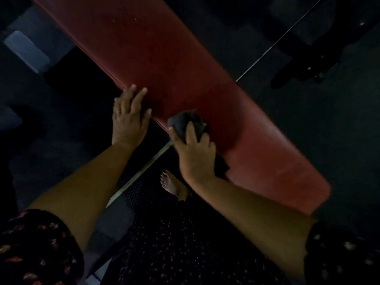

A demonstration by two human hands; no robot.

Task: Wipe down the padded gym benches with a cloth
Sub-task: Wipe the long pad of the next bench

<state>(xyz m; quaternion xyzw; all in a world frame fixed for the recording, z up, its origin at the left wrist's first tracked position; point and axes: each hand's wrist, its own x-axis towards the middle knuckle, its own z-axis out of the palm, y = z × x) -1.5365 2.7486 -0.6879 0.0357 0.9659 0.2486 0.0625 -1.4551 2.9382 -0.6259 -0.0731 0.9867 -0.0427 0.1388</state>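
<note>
One-handed, with the right hand [193, 155] clenched round the dark cloth [184, 120] on the near edge of the bench [164, 58], press firmly and sweep outward from the grip in overlapping strokes, bracing through the flat, straight-fingered left hand [128, 118] just beside it.

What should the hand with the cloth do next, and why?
Probably sweep the cloth across the bench toward its far edge: the right hand grips it at the near edge, while the left hand rests flat on that edge.

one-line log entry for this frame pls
step: wipe | right hand: grips dark cloth on red bench pad | left hand: flat on pad's near edge
</note>
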